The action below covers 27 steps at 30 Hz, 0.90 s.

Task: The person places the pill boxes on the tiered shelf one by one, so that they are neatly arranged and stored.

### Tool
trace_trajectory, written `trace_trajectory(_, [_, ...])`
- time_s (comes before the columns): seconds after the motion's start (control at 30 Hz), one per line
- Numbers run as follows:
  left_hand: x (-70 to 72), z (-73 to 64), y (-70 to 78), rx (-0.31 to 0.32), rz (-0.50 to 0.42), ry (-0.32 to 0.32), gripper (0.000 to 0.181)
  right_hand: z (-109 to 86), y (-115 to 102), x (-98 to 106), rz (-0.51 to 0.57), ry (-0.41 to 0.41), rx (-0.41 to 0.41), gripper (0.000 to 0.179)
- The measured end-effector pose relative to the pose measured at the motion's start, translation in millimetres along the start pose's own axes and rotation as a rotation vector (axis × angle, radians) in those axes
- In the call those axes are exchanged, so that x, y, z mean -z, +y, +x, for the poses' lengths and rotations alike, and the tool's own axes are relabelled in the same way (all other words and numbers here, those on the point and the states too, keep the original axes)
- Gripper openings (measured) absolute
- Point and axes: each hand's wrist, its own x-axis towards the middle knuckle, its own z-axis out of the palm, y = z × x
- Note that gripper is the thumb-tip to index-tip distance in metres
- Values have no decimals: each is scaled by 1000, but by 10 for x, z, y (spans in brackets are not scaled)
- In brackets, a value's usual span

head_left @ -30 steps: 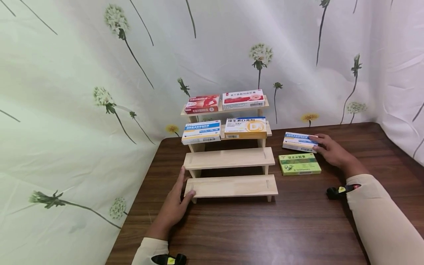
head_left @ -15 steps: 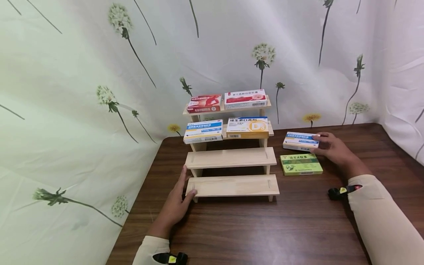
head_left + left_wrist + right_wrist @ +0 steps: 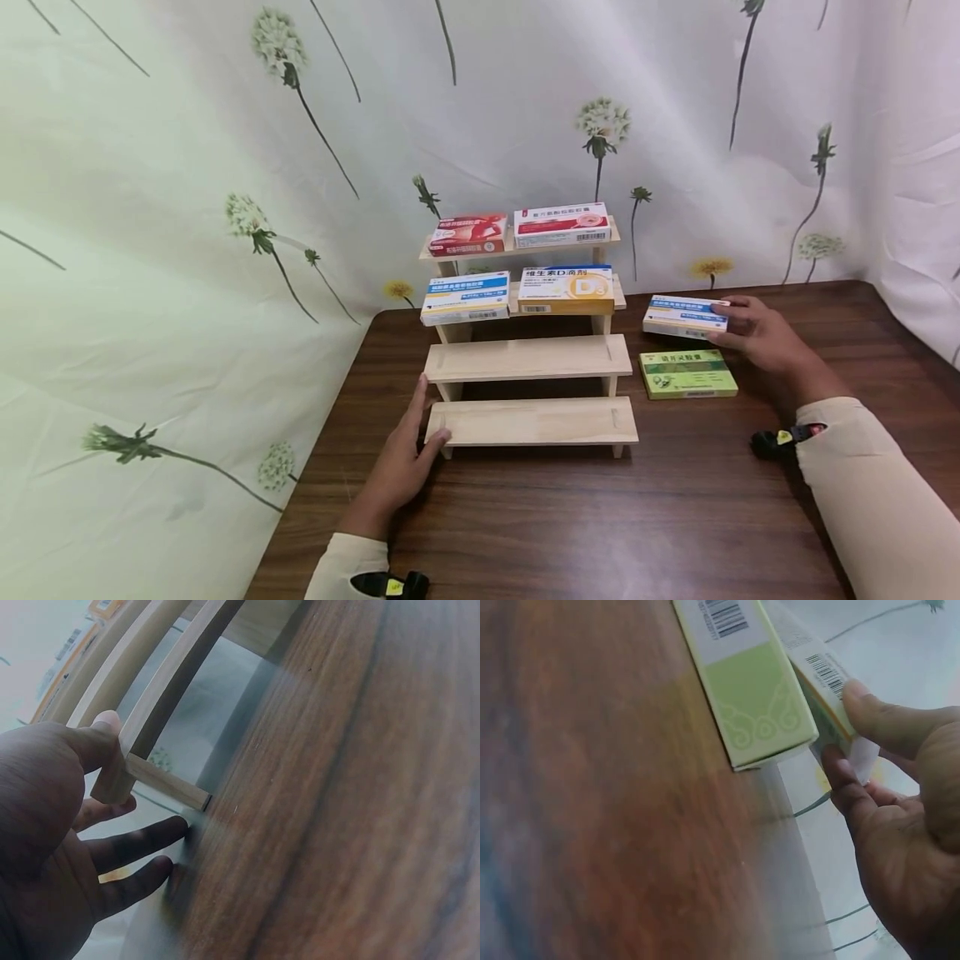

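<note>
My right hand [image 3: 768,337] pinches the right end of a white-and-blue medicine box [image 3: 684,317], thumb on the near side and fingers on the far side. The right wrist view shows this box [image 3: 826,679] tilted behind the green medicine box [image 3: 761,694], which lies flat on the table. At the left end of a four-step wooden display stand [image 3: 532,422], my left hand [image 3: 401,462] grips the lowest plank. Its thumb rests on the plank's edge in the left wrist view, the index finger is partly hidden behind the plank [image 3: 169,686], and the other fingers extend below.
On the top step sit a red medicine box [image 3: 468,234] and a white-and-red one [image 3: 562,225]. One step down are another white-and-blue box [image 3: 465,297] and a yellow-and-white vitamin D box [image 3: 566,289]. A dandelion-print curtain [image 3: 510,100] hangs behind the brown table [image 3: 540,517].
The held white-and-blue box has risen slightly, and its gap from the green box has widened. My left hand keeps its place on the stand. The head view has shifted a little.
</note>
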Motion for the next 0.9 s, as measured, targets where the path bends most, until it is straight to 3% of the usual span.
trace_trajectory(0.33, [-16, 13, -4, 1, -2, -1, 90, -130, -116, 73, -10, 9, 19, 62])
trace_trajectory(0.9, [-12, 1, 18, 3, 2, 3, 89, -436, -432, 143, -51, 96, 155, 56])
